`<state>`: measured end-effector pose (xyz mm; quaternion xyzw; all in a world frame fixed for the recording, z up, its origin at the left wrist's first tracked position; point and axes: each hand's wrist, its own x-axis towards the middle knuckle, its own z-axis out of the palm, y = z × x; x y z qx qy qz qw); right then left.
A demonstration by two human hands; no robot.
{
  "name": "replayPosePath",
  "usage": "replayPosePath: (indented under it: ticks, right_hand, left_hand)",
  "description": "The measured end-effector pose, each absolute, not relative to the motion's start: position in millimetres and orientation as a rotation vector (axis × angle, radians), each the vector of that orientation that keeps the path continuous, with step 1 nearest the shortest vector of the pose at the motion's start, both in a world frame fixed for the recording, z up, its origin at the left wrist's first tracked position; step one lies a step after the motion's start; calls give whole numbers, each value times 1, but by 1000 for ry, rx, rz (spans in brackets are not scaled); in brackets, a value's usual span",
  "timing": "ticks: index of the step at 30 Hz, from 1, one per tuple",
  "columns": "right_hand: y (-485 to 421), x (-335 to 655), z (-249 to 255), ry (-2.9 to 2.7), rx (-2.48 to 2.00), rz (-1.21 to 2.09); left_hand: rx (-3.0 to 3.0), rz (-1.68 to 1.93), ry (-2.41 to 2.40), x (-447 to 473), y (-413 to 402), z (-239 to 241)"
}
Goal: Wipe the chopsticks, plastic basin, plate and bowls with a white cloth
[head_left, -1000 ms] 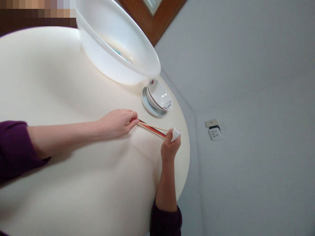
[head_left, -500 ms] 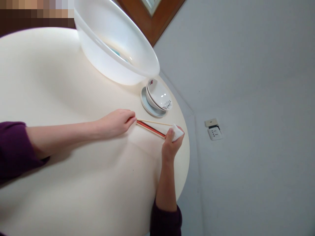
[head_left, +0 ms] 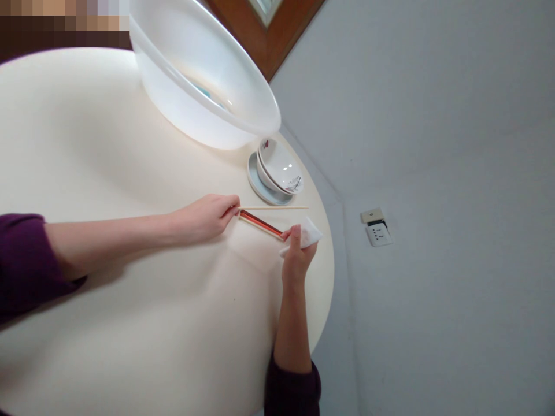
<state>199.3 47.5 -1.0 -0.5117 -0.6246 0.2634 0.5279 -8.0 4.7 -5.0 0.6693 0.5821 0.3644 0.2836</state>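
Note:
My left hand is closed around one end of several thin chopsticks, some pale and some red or dark. One pale chopstick sticks out apart from the bundle, its far end free. In my right hand is a folded white cloth, possibly a tissue, pinched under the thumb. Those fingers and the cloth meet the far end of the other chopsticks, hiding their tips. Both hands are over the white table.
Beyond the hands, stacked patterned bowls sit on a pale blue plate. A large white basin with something blue inside stands beside them. A grey wall with a socket borders the table's curved edge.
One pale chopstick has swung away from the right hand and its far end is now free of the cloth. My right hand has shifted slightly towards the left hand, and the cloth is more spread.

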Motion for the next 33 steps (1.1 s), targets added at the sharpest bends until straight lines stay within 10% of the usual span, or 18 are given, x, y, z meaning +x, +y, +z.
replayPosePath:
  ticks: [33]
  right_hand:
    - [38, 192, 8, -1193, -1016, 1308]
  left_hand:
    - [1759, 884, 1536, -7, 2, 2]
